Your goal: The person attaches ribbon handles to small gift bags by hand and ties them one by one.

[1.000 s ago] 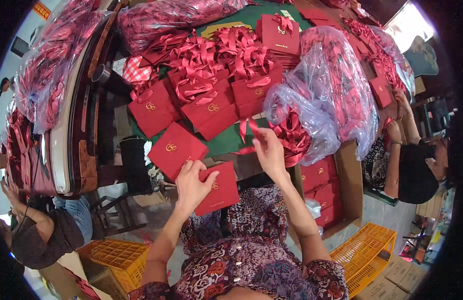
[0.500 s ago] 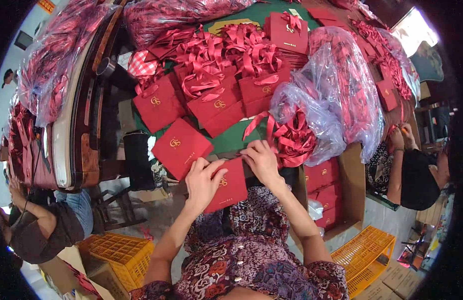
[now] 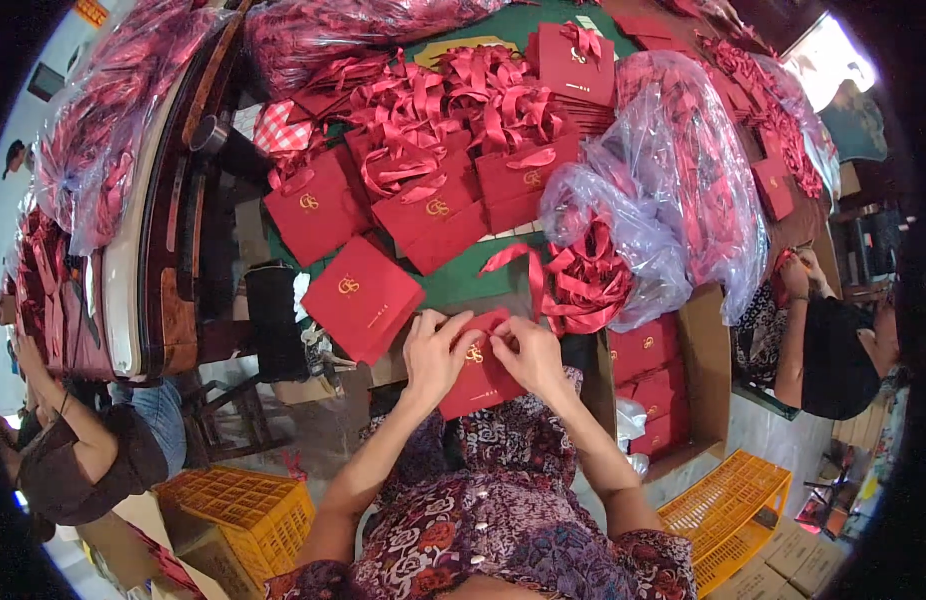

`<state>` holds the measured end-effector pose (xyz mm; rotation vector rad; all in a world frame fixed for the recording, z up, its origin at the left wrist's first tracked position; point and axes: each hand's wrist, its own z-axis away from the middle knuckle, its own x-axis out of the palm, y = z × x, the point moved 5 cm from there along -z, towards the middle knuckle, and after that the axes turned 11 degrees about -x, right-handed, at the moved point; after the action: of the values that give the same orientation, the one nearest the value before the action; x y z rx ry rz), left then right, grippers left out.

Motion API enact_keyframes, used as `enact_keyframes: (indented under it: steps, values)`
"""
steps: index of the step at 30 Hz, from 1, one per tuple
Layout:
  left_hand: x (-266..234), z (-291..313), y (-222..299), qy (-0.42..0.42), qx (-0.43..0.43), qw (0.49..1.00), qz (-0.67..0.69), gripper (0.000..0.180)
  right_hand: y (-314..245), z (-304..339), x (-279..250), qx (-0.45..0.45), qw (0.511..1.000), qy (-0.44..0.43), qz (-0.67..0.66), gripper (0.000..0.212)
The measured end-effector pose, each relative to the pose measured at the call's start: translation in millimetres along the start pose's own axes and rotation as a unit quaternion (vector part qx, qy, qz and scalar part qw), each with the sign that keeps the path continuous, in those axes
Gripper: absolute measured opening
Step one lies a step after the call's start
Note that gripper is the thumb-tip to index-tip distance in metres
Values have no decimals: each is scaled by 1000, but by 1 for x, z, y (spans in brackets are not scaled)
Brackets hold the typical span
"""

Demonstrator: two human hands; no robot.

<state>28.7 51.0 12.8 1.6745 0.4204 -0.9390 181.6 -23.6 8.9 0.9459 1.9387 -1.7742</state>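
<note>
Just above my lap is a small red paper bag (image 3: 475,387) with a gold emblem. My left hand (image 3: 433,358) is closed on its upper left edge. Opposite it, my right hand (image 3: 531,358) pinches the upper right edge, fingertips close to the left hand's; whether a ribbon end is between them is hidden. Beyond the right hand lies a tangle of red ribbons (image 3: 590,290) with one loose strand stretching left. A stack of flat red bags (image 3: 358,300) rests at the table edge, left of my hands.
Several finished-looking bags with ribbon handles (image 3: 423,205) crowd the green tabletop (image 3: 453,285). A clear plastic bag of ribbons (image 3: 693,180) lies to the right, above an open carton (image 3: 703,400) of red bags. Yellow crates (image 3: 238,515) flank me. A dark tumbler (image 3: 228,150) stands left; co-workers sit both sides.
Both hands have drawn together at the bag's top edge, the left moving right and up. The bag has shifted right. The loose ribbon strand has moved slightly.
</note>
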Motion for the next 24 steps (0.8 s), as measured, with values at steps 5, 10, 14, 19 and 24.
enact_keyframes:
  steps: [5, 10, 14, 19, 24]
  values:
    - [-1, 4, 6, 5, 67, 996, -62, 43, 5, -3, 5, 24, 1000, 2, -4, 16]
    - [-1, 7, 14, 12, 62, 996, -60, 34, 5, -7, 6, 43, 999, -1, -26, 18]
    - [1, 2, 12, -31, 27, 999, 4, 25, 6, -4, 6, 75, 995, 24, -62, 18]
    - [3, -1, 13, -77, 17, 997, 17, 24, -15, -4, 2, -27, 993, 98, 58, 12]
    - [-8, 1, 14, -79, 29, 996, 6, 26, -26, -2, 9, -67, 986, 98, 118, 13]
